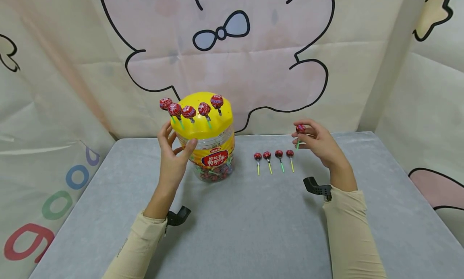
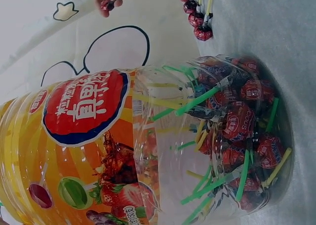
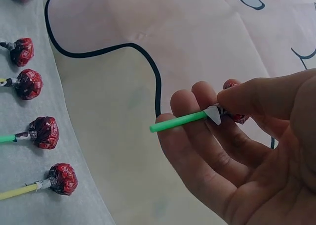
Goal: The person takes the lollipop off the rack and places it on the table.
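Observation:
A clear plastic candy jar (image 1: 214, 158) with a yellow lid (image 1: 201, 130) stands upright on the table. My left hand (image 1: 174, 156) grips the jar's left side just below the lid, thumb in front and fingers round the far side. Several red-wrapped lollipops (image 1: 189, 112) stand up from the lid, and more lollipops (image 2: 238, 121) fill the jar's bottom. My right hand (image 1: 317, 142) pinches a lollipop (image 3: 180, 121) with a green stick by its red head, raised above the table. Just left of that hand, several lollipops (image 1: 278, 154) lie in a row, heads away from me.
A grey cloth covers the table (image 1: 253, 230). Behind it hangs a pale backdrop (image 1: 268, 77) with cartoon drawings, close to the table's far edge. A black wrist mount (image 1: 178, 216) sits on the left forearm, another black mount (image 1: 317, 187) on the right.

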`<state>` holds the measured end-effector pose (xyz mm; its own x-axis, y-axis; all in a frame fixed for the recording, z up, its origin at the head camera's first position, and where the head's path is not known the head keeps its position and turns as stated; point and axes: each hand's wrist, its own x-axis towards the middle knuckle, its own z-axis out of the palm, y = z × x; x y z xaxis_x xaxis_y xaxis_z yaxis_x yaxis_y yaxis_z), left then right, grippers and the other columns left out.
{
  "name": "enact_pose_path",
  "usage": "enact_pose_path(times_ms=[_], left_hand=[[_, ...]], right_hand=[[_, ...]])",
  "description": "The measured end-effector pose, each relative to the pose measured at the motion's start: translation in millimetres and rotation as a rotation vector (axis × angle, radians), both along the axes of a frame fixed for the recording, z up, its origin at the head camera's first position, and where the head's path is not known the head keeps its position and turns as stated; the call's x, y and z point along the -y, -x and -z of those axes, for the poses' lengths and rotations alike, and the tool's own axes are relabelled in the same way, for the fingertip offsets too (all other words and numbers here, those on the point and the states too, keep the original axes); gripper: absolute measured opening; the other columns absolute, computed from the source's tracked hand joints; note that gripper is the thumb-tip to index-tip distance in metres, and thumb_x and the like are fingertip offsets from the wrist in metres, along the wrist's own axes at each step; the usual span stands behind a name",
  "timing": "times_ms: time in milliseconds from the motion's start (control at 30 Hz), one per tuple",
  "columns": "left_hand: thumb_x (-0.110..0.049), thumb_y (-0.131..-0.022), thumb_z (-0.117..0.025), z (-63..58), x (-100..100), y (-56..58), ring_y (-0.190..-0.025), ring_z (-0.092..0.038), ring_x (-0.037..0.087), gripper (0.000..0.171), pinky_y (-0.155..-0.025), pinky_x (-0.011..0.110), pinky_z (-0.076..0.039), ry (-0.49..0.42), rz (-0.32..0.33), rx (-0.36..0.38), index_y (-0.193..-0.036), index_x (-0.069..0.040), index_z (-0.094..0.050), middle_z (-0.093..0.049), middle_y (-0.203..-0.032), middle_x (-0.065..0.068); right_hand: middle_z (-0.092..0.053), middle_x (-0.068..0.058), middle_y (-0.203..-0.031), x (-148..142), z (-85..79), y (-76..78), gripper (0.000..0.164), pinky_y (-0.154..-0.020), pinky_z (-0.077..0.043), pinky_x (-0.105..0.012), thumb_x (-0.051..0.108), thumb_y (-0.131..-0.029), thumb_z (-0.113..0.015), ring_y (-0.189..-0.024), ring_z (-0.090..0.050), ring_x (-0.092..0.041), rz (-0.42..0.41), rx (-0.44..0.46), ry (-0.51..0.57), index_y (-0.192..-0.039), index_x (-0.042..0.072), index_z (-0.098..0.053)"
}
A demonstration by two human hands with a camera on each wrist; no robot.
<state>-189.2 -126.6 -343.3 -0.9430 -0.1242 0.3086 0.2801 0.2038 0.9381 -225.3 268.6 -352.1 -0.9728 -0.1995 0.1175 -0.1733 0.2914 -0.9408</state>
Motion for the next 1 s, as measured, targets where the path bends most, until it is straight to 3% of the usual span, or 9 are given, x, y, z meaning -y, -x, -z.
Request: enact_pose_path(times_ms=[400, 667, 1000], left_hand=[[-0.032, -0.094, -0.068, 1.1, -1, 0.0, -0.146, -0.026, 0.020, 0.077, -0.106, 0.045, -0.034, -0.004, 0.019, 0.001, -0.151, -0.033, -0.018, -0.019, -0.159, -0.002], [-0.034, -0.094, -0.068, 0.3, 0, -1.9, -0.147, -0.024, 0.021, 0.077, -0.109, 0.047, -0.033, -0.005, 0.016, 0.017, -0.152, -0.032, -0.017, -0.018, -0.160, -0.001], [-0.033, -0.094, -0.069, -2.5, 2, -3.0, -0.147, -0.024, 0.021, 0.079, -0.109, 0.047, -0.033, -0.002, 0.020, 0.031, -0.152, -0.030, -0.017, -0.017, -0.161, -0.002]], right_hand=[[-0.062, 0.000, -0.111, -8, 8.3, 0.8, 0.038, -0.081, -0.058, -0.022, 0.013, -0.104, -0.050, -0.090, -0.069, -0.004, 0.051, 0.054, -0.101, -0.142, 0.007, -0.044], [-0.056, -0.020, -0.125, -5, 14.1, 3.0, 0.042, -0.084, -0.059, -0.026, 0.015, -0.104, -0.051, -0.093, -0.068, -0.007, 0.061, 0.069, -0.118, -0.145, 0.007, -0.043], [-0.055, -0.026, -0.129, -13, 18.2, 3.1, 0.045, -0.083, -0.058, -0.023, 0.014, -0.104, -0.051, -0.098, -0.069, -0.016, 0.085, 0.064, -0.148, -0.147, 0.005, -0.042]])
